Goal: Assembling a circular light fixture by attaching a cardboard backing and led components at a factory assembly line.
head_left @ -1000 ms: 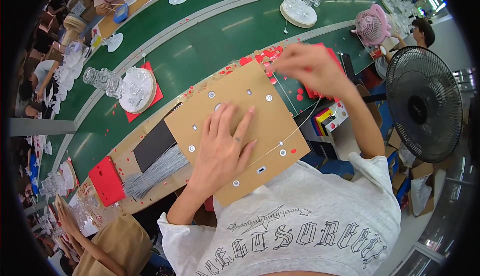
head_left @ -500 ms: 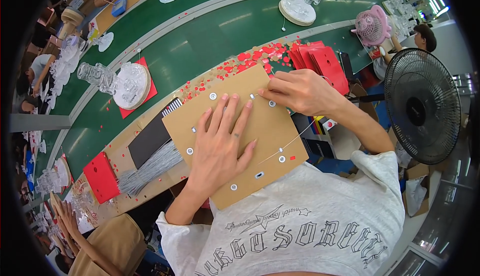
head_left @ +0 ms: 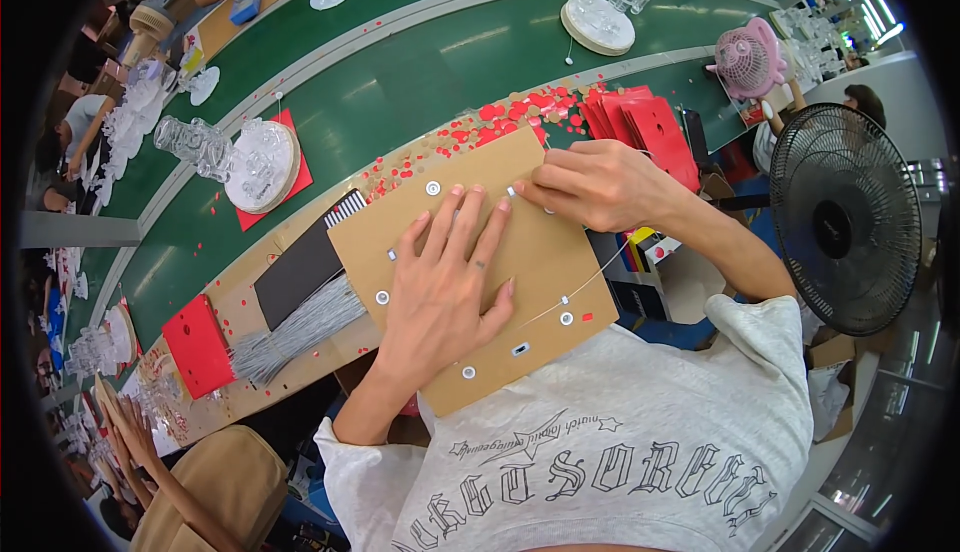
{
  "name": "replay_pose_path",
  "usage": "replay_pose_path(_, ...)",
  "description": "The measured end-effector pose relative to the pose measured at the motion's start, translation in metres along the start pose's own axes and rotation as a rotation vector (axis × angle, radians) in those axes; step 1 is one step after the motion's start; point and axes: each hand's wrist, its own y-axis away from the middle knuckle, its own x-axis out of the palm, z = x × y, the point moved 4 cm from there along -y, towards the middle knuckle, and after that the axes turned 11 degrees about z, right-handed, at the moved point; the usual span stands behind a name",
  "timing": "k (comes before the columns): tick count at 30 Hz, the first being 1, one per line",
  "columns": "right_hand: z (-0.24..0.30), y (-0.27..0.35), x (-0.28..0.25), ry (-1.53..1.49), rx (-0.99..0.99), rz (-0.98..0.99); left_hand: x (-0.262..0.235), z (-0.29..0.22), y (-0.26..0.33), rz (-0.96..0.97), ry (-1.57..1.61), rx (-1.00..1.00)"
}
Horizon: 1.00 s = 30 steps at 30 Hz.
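Observation:
A square tan board leans tilted against my body at the table's near edge. Several round white discs and small white clips are set in its face. My left hand lies flat on the board with its fingers spread. My right hand pinches at the board's upper right edge, beside a small white clip; what its fingertips hold is hidden. A thin pale cord runs over the board through another clip and passes beneath my right forearm.
Behind the board lie red and tan round scraps and red sheets. To the left are black card, grey wires and a red packet. Clear figures on round bases stand on the green belt. A black fan is at right.
The board and both hands appear slightly shifted in the view. My right fingers stay pinched near the same clip, now covering the disc beside it. My left hand keeps its place on the board.

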Motion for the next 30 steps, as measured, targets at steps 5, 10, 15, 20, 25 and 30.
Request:
replay_pose_path(5,-0.010,0.009,0.001,-0.171,0.032,-0.050,0.002,-0.003,-0.004,0.006,0.007,-0.008)
replay_pose_path(10,-0.020,0.011,-0.001,-0.304,0.046,-0.018,0.000,-0.005,-0.007,-0.004,-0.027,-0.002)
replay_pose_path(15,-0.022,0.014,0.005,-0.293,0.028,-0.022,0.001,-0.008,-0.011,-0.006,-0.004,-0.014)
replay_pose_path(20,-0.027,0.016,0.005,-0.247,-0.004,-0.062,0.004,-0.010,-0.015,-0.010,-0.006,-0.021)
replay_pose_path(25,-0.035,0.017,0.001,-0.366,0.019,0.000,0.007,-0.013,-0.016,-0.018,-0.010,-0.033)
replay_pose_path(30,-0.037,0.020,-0.002,-0.358,0.032,0.060,0.009,-0.016,-0.022,0.005,0.018,-0.036)
